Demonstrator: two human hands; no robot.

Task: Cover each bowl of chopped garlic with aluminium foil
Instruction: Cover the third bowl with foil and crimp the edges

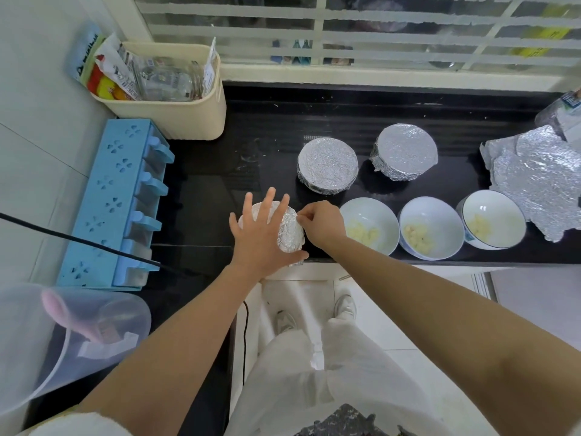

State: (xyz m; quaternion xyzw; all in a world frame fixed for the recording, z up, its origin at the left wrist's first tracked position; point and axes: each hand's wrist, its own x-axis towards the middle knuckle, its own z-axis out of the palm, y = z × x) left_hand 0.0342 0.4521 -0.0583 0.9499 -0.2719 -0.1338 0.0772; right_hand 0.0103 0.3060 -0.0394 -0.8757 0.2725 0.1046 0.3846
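Note:
A foil-wrapped bowl (pixel 290 234) sits at the front edge of the black counter (pixel 251 127). My left hand (pixel 262 234) lies flat on top of it with fingers spread. My right hand (pixel 319 225) pinches the foil at the bowl's right rim. Two more foil-covered bowls (pixel 327 164) (pixel 405 151) stand behind. Three uncovered white bowls of chopped garlic (pixel 369 225) (pixel 431 227) (pixel 493 219) line the front edge to the right. A crumpled foil sheet (pixel 534 180) lies at far right.
A cream bin of packets (pixel 176 114) stands at the back left, a blue spice rack (pixel 110 209) along the left wall, a clear plastic jug (pixel 63 335) at the near left. A black cable (pixel 78 242) crosses the rack. A foil roll box (pixel 566 114) sits far right.

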